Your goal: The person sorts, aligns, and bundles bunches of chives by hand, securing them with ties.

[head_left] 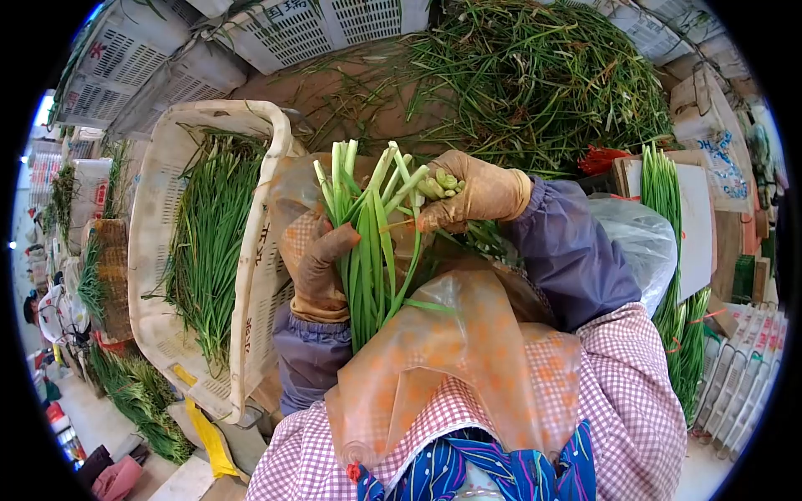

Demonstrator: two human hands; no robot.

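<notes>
My left hand, in a stained glove, is closed around a bunch of garlic chives. Their pale stem ends point up and away from me, and the flat green leaves hang toward my lap. To the right, my right hand, also gloved, is wrapped round a smaller cluster of chive stems, whose pale ends face left. Some green leaves show below this hand; the rest is hidden. The fingertips of my right hand are close beside a stalk of the left bunch. A translucent brown plastic apron covers my lap.
At left stands a white plastic crate with chives inside. A large heap of loose green leaves lies ahead on the floor. Chive bundles lie at right beside a white board. More white crates line the back.
</notes>
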